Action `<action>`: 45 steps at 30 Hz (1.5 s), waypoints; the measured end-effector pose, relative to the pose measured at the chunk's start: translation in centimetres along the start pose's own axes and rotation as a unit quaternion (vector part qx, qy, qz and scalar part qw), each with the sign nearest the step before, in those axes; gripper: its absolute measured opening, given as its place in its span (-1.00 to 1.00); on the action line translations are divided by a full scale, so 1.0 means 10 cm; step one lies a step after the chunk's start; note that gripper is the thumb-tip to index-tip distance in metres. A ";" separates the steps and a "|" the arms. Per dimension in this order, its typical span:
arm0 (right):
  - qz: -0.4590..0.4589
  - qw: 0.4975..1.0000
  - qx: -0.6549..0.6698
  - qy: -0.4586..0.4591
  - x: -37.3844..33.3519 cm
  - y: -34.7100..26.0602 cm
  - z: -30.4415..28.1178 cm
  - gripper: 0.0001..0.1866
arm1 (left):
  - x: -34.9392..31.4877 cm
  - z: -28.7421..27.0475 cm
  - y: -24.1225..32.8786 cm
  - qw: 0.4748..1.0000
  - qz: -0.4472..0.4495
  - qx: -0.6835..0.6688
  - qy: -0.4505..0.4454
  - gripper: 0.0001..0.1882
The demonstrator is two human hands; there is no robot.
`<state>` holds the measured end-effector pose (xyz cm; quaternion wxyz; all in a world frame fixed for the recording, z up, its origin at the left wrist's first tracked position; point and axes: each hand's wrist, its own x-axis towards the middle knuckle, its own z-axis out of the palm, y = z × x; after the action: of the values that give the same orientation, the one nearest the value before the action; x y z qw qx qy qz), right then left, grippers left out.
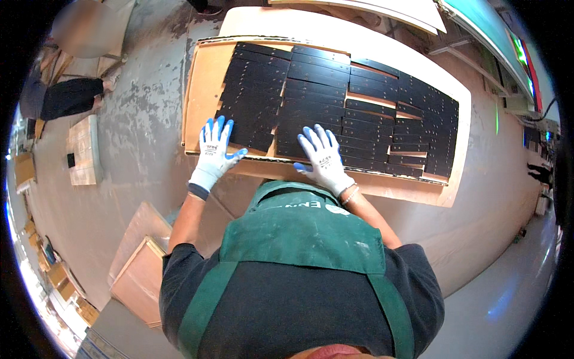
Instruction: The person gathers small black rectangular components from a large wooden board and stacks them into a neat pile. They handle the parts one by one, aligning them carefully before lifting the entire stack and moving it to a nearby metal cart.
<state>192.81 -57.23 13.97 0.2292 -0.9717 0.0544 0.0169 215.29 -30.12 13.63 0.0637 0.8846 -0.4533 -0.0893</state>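
Observation:
Rows of flat black strips with small holes [314, 87] lie in a shallow cardboard tray [206, 66] in front of me. Here and there, gaps between the strips show bare cardboard. My left hand [214, 152], in a white glove with blue fingertips, reaches over the tray's near rim by the left group of strips. Its fingers are stretched out, the thumb pointing right. My right hand [324, 158], gloved alike, lies with spread fingers over the near edge of the middle strips. Neither hand holds anything. Whether the fingertips press on the strips, I cannot tell.
Under the tray is a larger pale board [460, 137]. At the left, another person's dark-clothed legs [72, 99] show beside a pale stack [84, 149] on the grey floor. Panels [140, 269] lie at my lower left. A machine with a teal top [478, 30] stands far right.

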 end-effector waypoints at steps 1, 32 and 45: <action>-0.021 1.000 -0.008 -0.012 0.05 -0.03 0.01 -0.11 | 0.00 -0.03 -0.01 1.000 0.028 -0.001 -0.005 0.00; -0.053 0.986 0.012 0.156 2.97 0.05 0.34 -0.26 | 0.31 0.04 0.21 0.994 0.015 -0.106 0.007 -0.01; 0.031 0.968 0.199 0.150 1.05 -0.72 0.02 -0.13 | 0.34 0.23 0.99 0.338 -0.135 -0.932 -0.005 -0.53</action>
<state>204.04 -51.79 16.36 0.4065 -0.8958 0.1209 -0.1334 208.90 -38.66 12.98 0.8310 0.3001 0.0489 -0.4658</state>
